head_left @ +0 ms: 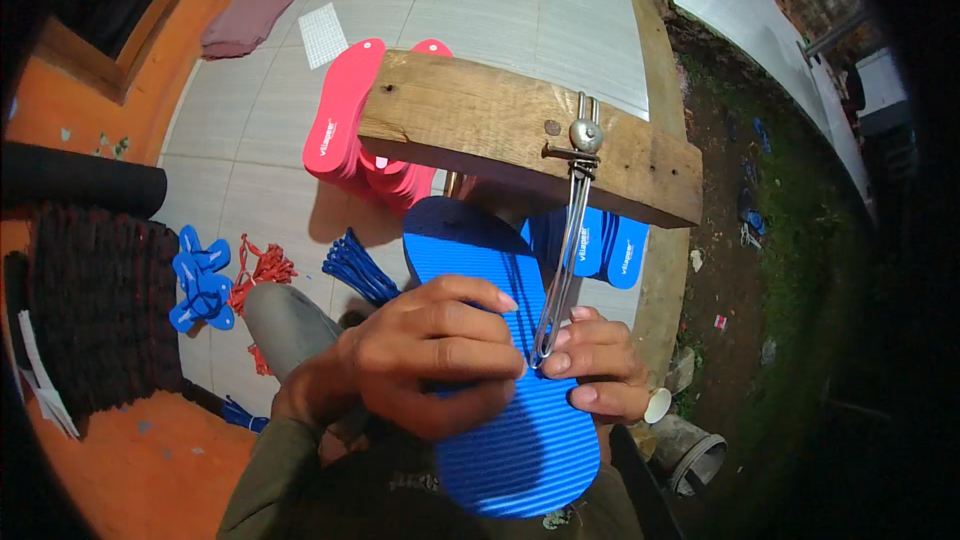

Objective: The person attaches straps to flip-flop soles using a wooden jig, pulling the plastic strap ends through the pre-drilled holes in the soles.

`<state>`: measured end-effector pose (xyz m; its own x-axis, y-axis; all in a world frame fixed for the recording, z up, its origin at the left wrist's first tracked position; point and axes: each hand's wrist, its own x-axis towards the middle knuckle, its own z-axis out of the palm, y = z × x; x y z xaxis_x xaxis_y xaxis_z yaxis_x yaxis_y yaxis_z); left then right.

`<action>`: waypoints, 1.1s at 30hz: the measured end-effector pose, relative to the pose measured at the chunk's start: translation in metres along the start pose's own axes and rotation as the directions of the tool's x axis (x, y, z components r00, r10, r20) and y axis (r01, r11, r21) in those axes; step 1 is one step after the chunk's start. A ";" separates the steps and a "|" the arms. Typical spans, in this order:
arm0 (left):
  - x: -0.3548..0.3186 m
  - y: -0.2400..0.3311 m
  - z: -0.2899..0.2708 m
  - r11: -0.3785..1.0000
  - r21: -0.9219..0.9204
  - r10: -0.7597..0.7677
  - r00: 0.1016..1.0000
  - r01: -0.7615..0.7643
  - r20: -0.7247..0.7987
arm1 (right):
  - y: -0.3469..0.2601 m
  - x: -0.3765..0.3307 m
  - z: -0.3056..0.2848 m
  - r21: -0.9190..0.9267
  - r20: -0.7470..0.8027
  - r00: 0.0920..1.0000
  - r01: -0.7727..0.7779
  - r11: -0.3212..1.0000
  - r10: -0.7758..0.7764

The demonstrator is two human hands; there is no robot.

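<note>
A blue sole [500, 360] lies lengthwise before the person, its toe end under the wooden plank [520, 135] and its heel end over the lap. The left hand [425, 365] is closed over its middle — fingers across the ribbed top, pressing it. The right hand [598, 365] grips the sole's right edge, fingers curled, just beside the lower tip of a metal wire tool [565, 250] that hangs from the plank. Behind the plank stand red soles [345, 115] and more blue soles [610, 245]. On the tiled floor [480, 0] at left lie blue straps [200, 285] and red straps [262, 270].
</note>
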<state>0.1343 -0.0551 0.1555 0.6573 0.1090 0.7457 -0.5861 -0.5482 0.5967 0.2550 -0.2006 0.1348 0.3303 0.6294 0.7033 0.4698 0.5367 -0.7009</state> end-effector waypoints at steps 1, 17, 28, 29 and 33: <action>-0.001 0.002 -0.002 0.998 -0.011 -0.057 0.998 0.057 0.002 | -0.001 0.001 0.000 -0.001 -0.002 1.000 -0.015 1.000 0.015; -0.017 0.006 0.029 0.960 0.091 -0.201 0.881 0.263 -0.428 | 0.000 0.001 0.015 -0.265 -0.272 0.958 -0.162 0.950 0.088; 0.021 -0.037 0.022 0.691 0.609 0.081 0.796 0.390 -0.600 | 0.045 0.031 0.016 -0.287 -0.492 0.863 -0.286 0.914 0.116; 0.025 -0.040 0.022 0.652 0.652 0.117 0.798 0.388 -0.591 | 0.046 0.028 0.010 -0.369 -0.462 0.874 -0.342 0.864 0.148; 0.017 -0.045 0.022 0.650 0.638 0.132 0.765 0.413 -0.630 | 0.041 0.030 0.009 -0.355 -0.502 0.790 -0.560 0.749 0.352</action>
<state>0.1823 -0.0472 0.1352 0.1268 0.5335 0.8362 0.1922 -0.8403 0.5070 0.2767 -0.1549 0.1264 0.8376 0.4039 0.3678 0.4573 -0.1502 -0.8765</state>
